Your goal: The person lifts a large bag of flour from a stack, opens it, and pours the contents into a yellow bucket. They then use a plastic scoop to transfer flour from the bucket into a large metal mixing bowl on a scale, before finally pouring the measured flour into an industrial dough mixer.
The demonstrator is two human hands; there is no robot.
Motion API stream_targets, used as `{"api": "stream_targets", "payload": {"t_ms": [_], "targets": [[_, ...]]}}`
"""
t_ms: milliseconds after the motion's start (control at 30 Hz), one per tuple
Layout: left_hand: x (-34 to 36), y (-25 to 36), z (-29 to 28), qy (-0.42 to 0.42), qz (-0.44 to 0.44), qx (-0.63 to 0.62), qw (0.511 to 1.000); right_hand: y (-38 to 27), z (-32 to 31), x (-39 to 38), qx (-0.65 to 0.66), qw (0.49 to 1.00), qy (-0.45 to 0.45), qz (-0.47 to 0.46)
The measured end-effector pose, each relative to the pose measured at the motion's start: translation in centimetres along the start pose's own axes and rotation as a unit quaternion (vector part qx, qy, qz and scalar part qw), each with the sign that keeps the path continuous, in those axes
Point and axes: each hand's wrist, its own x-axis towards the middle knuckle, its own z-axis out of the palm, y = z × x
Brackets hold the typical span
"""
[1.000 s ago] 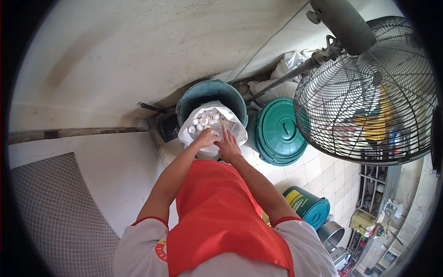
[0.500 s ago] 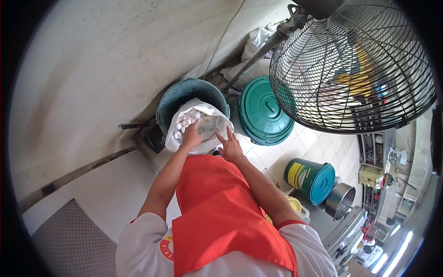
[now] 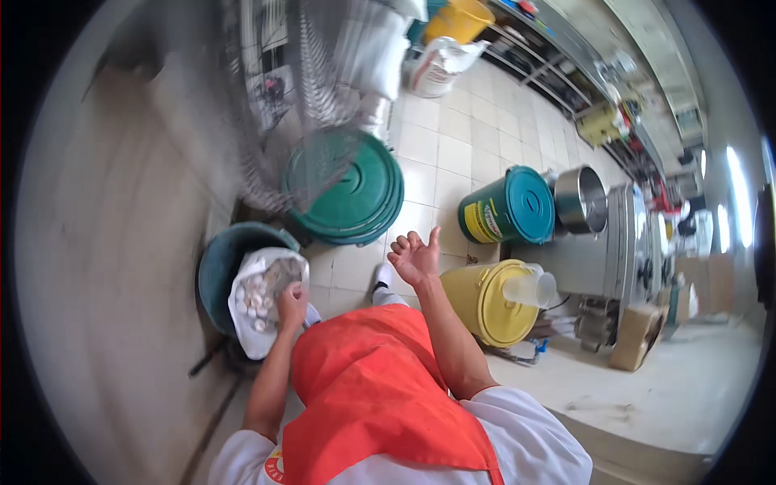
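A white plastic bag lines or sits in the mouth of a dark green bin at the left, against the wall. Inside it lie several pale rounded pieces that look like eggshells. My left hand is at the bag's right side with its fingers curled closed; what they hold, if anything, is hidden. Away from the bag, my right hand is raised over the floor, palm turned up, thumb out and fingers loosely bent, holding nothing.
A large green lidded bin stands beyond the bag, behind a blurred fan cage. To the right are a green lidded bucket, a steel pot and a yellow lidded bucket with a clear plastic container on its lid.
The view has swung to the right, so the bin and bag now sit farther left. My right hand has left the bag and turned palm up; my left hand has moved to the bag's right side.
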Motion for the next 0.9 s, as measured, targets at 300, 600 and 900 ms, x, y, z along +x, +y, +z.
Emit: {"api": "stream_targets", "payload": {"t_ms": [300, 600, 900], "targets": [[6.3, 18.5, 16.3, -0.098, 0.145, 0.052, 0.983, -20.3, -9.7, -1.8, 0.06, 0.993, 0.056, -0.085], [16.2, 36.0, 30.4, -0.042, 0.086, 0.034, 0.995, -43.6, -24.8, -7.9, 0.037, 0.948, 0.257, -0.185], [39.3, 51.0, 46.7, -0.065, 0.135, 0.088, 0.985, -57.8, -30.0, 4.6, 0.125, 0.881, 0.381, -0.25]]}}
